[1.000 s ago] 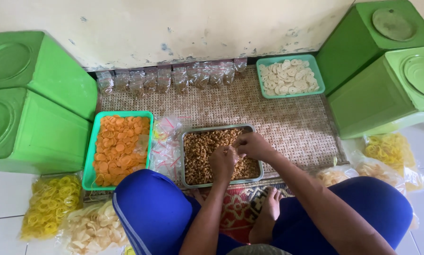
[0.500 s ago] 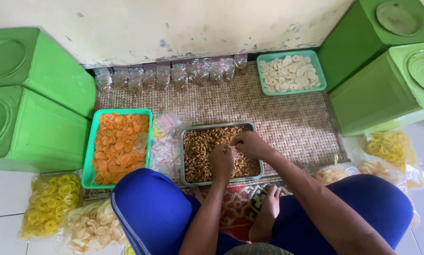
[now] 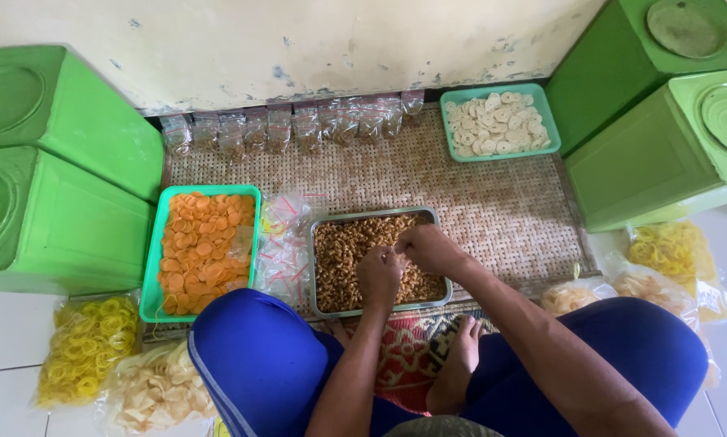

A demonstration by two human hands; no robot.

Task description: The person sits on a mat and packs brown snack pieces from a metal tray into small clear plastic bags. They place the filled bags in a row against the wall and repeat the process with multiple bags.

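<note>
A metal tray point(image 3: 323, 301) full of small brown snacks point(image 3: 343, 255) lies on the woven mat in front of my crossed legs. My left hand point(image 3: 378, 277) and my right hand point(image 3: 430, 248) hover together over the tray's middle, fingers curled and touching near the fingertips. Whether they pinch some snacks or a small bag I cannot make out. A pile of small clear plastic bags point(image 3: 282, 243) lies just left of the tray.
A green basket of orange crackers point(image 3: 201, 251) sits at left, a teal basket of white crackers point(image 3: 497, 123) at far right. Filled small bags point(image 3: 299, 125) line the wall. Green tin boxes point(image 3: 48, 178) point(image 3: 663, 146) flank the mat. Bags of yellow and white crackers point(image 3: 88, 348) point(image 3: 671, 251) lie on the tiles.
Both hands stay over the brown snacks, shifting only slightly; the view has drifted a little.
</note>
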